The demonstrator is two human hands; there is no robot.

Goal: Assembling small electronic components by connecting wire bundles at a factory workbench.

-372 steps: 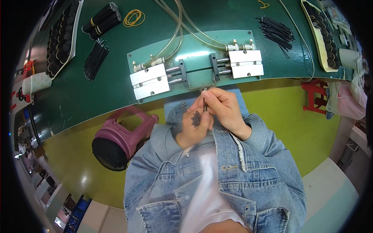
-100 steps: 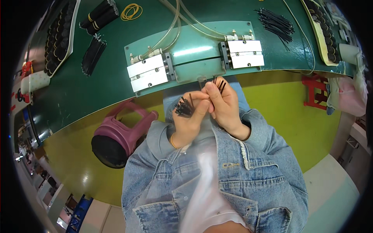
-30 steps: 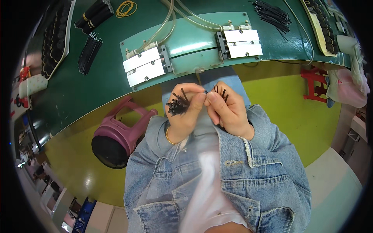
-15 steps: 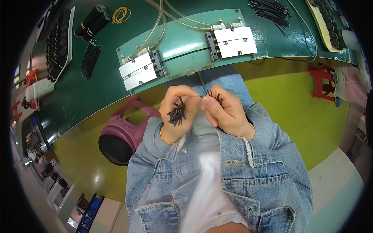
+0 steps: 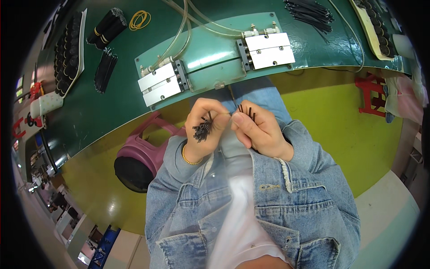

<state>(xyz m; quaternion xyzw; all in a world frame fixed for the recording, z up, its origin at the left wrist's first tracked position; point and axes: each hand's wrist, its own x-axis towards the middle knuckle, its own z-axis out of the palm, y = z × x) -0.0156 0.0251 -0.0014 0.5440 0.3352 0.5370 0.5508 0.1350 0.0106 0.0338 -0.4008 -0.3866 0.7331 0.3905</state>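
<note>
My left hand (image 5: 197, 144) is closed round a bundle of thin black wire-like pieces (image 5: 202, 130), whose ends stick out of the fist. My right hand (image 5: 261, 129) pinches a few similar black pieces (image 5: 251, 113) that poke up between its fingers. Both sets of fingertips nearly meet in front of my lap; the small part between them is too fine to make out. Beyond my hands, on the green table (image 5: 121, 96), lies a green plate (image 5: 210, 33) carrying a left silver clamp block (image 5: 159, 82) and a right silver clamp block (image 5: 271, 50).
Clear hoses (image 5: 184, 22) run to the blocks. Loose black pieces (image 5: 105, 71) and tied black bundles (image 5: 107, 27) lie at the left, near yellow rubber bands (image 5: 140, 20). Another black pile (image 5: 309, 15) is at the far right. A purple stool (image 5: 145, 145) and a red stool (image 5: 371, 95) stand below the table.
My hands stay almost in place, fingertips together. The left wrist and fingers have shifted very slightly; both hands keep their black pieces.
</note>
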